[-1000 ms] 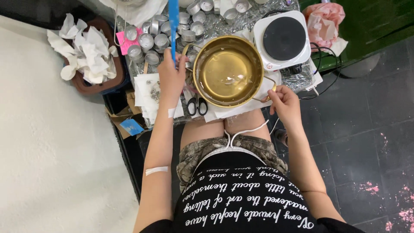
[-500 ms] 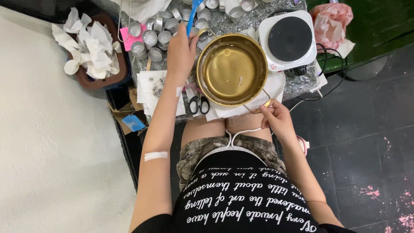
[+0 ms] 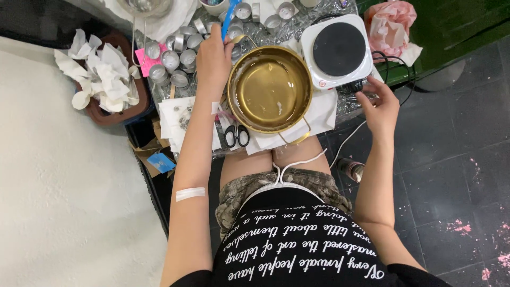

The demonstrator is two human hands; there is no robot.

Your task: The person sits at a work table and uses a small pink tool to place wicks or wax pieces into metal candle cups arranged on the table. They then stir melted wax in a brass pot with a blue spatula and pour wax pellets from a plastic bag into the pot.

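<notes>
Reaching right, the right hand (image 3: 380, 106) fingers the hotplate (image 3: 337, 50) knob, seemingly setting heat; left hand (image 3: 214, 56) grips a blue tool (image 3: 229, 18) beside the brass pot (image 3: 269, 87).

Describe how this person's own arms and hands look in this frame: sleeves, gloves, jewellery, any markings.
Both arms are bare from the short black sleeves down. The left hand and right hand wear no gloves; no rings or watch are visible. A white adhesive strip crosses the left forearm, the only marking. The black top carries white cursive lettering.

Both hands reach forward, left (image 3: 213, 56) gripping, right (image 3: 380, 106) spread.
</notes>
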